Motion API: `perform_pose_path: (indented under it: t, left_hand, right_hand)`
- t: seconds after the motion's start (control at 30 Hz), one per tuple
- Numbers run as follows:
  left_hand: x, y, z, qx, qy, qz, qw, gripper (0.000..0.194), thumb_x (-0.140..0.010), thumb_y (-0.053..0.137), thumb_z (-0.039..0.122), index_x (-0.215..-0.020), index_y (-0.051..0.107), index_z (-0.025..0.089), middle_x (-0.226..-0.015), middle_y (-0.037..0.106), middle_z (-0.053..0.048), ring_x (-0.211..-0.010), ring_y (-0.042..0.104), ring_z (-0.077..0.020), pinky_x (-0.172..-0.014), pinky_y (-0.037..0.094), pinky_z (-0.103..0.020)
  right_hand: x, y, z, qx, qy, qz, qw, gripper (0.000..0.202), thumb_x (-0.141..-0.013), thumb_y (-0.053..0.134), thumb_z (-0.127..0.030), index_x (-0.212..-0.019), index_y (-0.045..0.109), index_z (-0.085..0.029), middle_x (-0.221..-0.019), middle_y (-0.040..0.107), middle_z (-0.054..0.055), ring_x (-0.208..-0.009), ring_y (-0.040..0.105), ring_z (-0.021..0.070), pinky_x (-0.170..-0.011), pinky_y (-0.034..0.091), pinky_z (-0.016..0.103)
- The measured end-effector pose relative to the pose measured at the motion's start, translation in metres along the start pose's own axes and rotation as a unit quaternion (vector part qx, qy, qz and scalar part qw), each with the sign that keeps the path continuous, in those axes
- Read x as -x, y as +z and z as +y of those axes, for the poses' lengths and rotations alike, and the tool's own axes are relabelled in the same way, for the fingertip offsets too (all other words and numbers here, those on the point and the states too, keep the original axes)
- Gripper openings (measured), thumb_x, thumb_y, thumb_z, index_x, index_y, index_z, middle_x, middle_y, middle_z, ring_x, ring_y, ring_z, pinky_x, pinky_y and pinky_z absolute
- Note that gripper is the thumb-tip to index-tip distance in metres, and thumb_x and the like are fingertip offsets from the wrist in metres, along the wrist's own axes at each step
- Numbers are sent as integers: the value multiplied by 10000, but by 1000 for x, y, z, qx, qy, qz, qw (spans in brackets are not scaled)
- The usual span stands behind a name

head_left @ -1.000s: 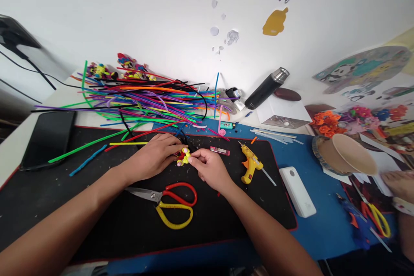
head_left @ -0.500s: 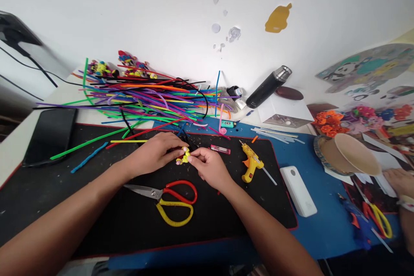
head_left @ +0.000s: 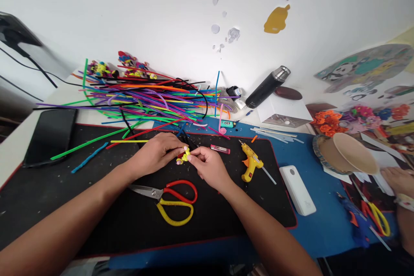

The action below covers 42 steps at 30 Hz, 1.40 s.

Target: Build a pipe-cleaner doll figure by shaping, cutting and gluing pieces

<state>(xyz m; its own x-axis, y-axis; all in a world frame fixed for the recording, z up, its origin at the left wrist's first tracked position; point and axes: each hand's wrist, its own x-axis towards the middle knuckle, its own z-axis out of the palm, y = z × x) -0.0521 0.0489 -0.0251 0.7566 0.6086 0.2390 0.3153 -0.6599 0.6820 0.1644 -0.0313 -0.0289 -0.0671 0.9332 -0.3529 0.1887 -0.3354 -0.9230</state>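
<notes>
Between both hands, above the black mat [head_left: 213, 220], is a small yellow pipe-cleaner figure [head_left: 185, 156] with pale pink tips and a bit of red. My left hand [head_left: 159, 152] pinches it from the left, thumb and forefinger together. From the right, my right hand [head_left: 208, 164] grips its other side between thumb and fingertips. Parts of the figure are hidden by the fingers. Just below the hands lie scissors [head_left: 161, 194] with one red and one yellow handle. A yellow pipe cleaner [head_left: 128, 141] runs behind my left wrist.
Colourful pipe cleaners [head_left: 152, 99] are heaped at the back. A yellow glue gun [head_left: 250, 161], a pink lighter [head_left: 220, 149] and a white power bank [head_left: 297, 190] lie rightward. A black phone [head_left: 50, 133] is at left. A co-worker's hand [head_left: 393, 181] rests far right, near a bowl [head_left: 355, 154].
The figure has turned slightly between my fingers, and more red shows on it. My left hand has shifted a little to the right. The view has moved slightly.
</notes>
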Motion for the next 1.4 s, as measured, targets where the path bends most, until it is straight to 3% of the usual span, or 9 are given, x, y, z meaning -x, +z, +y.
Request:
perform_pose_path:
  t: [0.23,0.57,0.83,1.4]
  left_hand:
    - [0,2,-1,-9,10,15,1000,358,-1132,495,396,-1182,813,241,-1021,832,-93,-955,738,-244,-915,547,-397]
    - [0,1,-2,15,-5,4,1000,307,-1129,525,374,-1157,803,246,-1032,832,-72,-982,726,-240,-928,525,-387]
    - [1,0,-2,31,-12,-1,999,335,-1130,512,389,-1174,818,260,-1030,826,-76,-972,712,-238,-926,526,-385]
    - [-1,-1,-1,65,-25,1,998,301,-1117,539,371,-1102,817,257,-1001,819,-58,-933,699,-225,-898,496,-349]
  right_hand:
    - [-3,4,2,13,-7,-2,1000,236,-908,718,-457,-935,713,-223,-620,558,-58,-463,455,114,-458,307,244]
    - [-4,-2,-12,106,-32,-16,994,133,-930,705,-330,-902,739,-205,-639,600,-46,-551,507,128,-541,352,249]
    - [-7,-2,-14,144,-45,-5,989,136,-938,711,-315,-898,765,-197,-675,647,-26,-607,534,141,-578,346,263]
    - [-5,-1,-6,108,-41,8,993,185,-926,706,-396,-909,702,-212,-600,547,-73,-482,495,119,-497,338,241]
